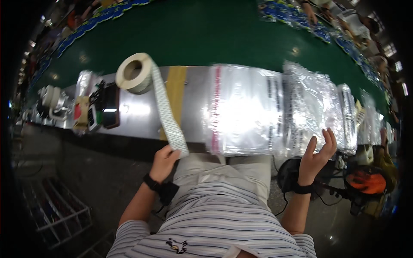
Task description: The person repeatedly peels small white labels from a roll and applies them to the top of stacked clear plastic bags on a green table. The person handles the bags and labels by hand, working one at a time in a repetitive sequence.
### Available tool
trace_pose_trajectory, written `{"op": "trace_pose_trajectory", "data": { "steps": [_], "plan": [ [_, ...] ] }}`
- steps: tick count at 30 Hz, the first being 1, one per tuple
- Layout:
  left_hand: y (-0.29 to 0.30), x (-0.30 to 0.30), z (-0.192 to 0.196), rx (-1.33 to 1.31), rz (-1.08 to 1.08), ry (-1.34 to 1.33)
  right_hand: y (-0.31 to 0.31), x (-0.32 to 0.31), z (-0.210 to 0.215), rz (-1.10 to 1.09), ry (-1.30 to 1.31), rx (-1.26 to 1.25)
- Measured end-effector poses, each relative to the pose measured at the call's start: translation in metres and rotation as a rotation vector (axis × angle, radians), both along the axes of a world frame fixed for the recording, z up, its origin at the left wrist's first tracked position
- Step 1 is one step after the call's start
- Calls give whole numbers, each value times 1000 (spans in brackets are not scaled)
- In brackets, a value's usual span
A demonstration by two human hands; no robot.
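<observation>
Closest to me, the person in a white shirt with thin dark stripes (215,210) sits close up against the table, a black band on each wrist. The left hand (164,163) is just off the table's near edge, its fingers pinching the free end of a long pale strip of printed labels (165,107). The right hand (317,158) is raised beside the near edge with its fingers loosely spread and nothing between them; I can't tell whether they brush the plastic there.

On the silvery metal table (142,122), a stack of flat, clear plastic bags with a red-marked edge (243,116) lies in front of the person, and a crumpled, shinier pile of clear bags (309,103) sits just right of it. A band of yellow tape (175,86) crosses the metal, the strip running over it. The strip comes off a thick cream-coloured roll (146,73) toward the table's far side, near a dark rectangular device (111,105). Beyond stretches a broad green surface (223,34), with blue-and-green packets (297,19) along its far side.
</observation>
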State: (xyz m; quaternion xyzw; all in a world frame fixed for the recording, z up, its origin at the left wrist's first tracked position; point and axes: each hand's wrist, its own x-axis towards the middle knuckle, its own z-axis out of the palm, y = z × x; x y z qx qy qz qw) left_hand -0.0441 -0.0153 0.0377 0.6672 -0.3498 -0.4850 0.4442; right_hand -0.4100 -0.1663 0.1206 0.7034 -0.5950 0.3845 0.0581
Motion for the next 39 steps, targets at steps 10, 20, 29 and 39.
{"op": "trace_pose_trajectory", "data": {
  "steps": [10,20,29,39],
  "plan": [
    [-14,-23,74,-27,14,308,33,188,-12,1032,-723,1178],
    [-28,-40,76,-537,20,-707,29,190,6,962,-836,1170],
    [-46,-24,80,-372,80,-190,29,200,9,915,-435,742],
    [-88,-43,83,-647,-490,-887,-29,166,-34,533,-132,241]
  ]
}}
